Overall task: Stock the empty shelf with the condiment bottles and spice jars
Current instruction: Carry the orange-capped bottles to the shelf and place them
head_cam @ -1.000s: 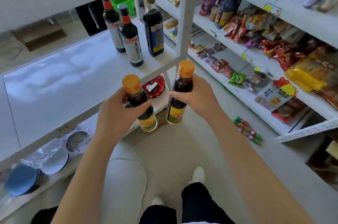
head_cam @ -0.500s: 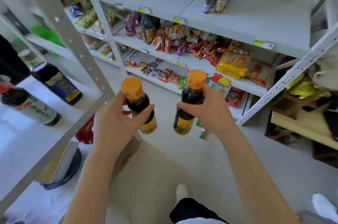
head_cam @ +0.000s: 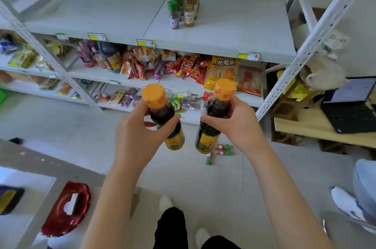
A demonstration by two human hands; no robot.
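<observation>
My left hand (head_cam: 138,134) grips a dark sauce bottle (head_cam: 162,114) with an orange cap and yellow label. My right hand (head_cam: 238,124) grips a matching second sauce bottle (head_cam: 213,116). Both bottles are held upright in front of me above the floor. Ahead is a wide grey shelf (head_cam: 122,16), mostly bare, with a row of green-capped spice jars (head_cam: 174,12) and a row of pale condiment bottles (head_cam: 189,4) standing near its middle. Small spice jars (head_cam: 222,149) lie on the floor below my right hand.
Under the grey shelf are shelves packed with snack packets (head_cam: 189,65). A white upright post (head_cam: 317,41) bounds the shelf on the right. A laptop (head_cam: 350,110) sits on a wooden table at right. A red plate (head_cam: 67,208) lies lower left. Another person's white shoe (head_cam: 345,202) is at right.
My view has swung right, away from the shelf of dark bottles toward the grey shelf with the jars. Both hands still hold their bottles, now centred before that shelf.
</observation>
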